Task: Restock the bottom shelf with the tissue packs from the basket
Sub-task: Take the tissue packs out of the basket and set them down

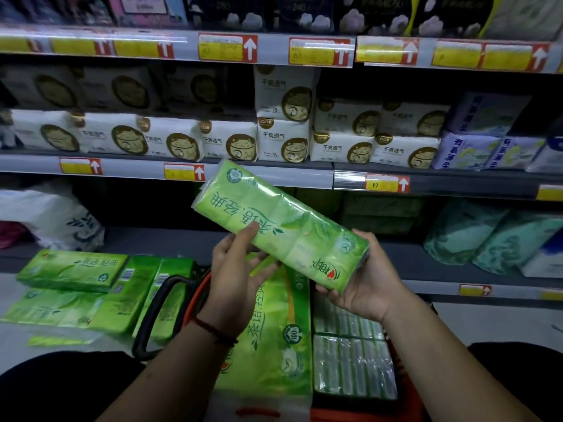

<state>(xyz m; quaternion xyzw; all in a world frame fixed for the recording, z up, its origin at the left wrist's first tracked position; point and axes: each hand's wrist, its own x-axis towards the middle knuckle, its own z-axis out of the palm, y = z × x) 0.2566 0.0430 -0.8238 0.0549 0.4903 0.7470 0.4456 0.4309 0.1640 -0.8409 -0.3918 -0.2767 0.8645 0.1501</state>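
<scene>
One green tissue pack (283, 226) is held slantwise over the basket (192, 296) below, near end gripped by the right hand (362, 284), middle pinched by the left hand (237, 269); judged light, squashy, slick-wrapped, best taken endwise.

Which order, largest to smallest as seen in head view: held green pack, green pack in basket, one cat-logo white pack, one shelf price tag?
1-2. held green pack and green pack in basket: look alike; the basket one is partly hidden and nearer the camera, so unranked.
3. cat-logo white pack.
4. price tag.
</scene>
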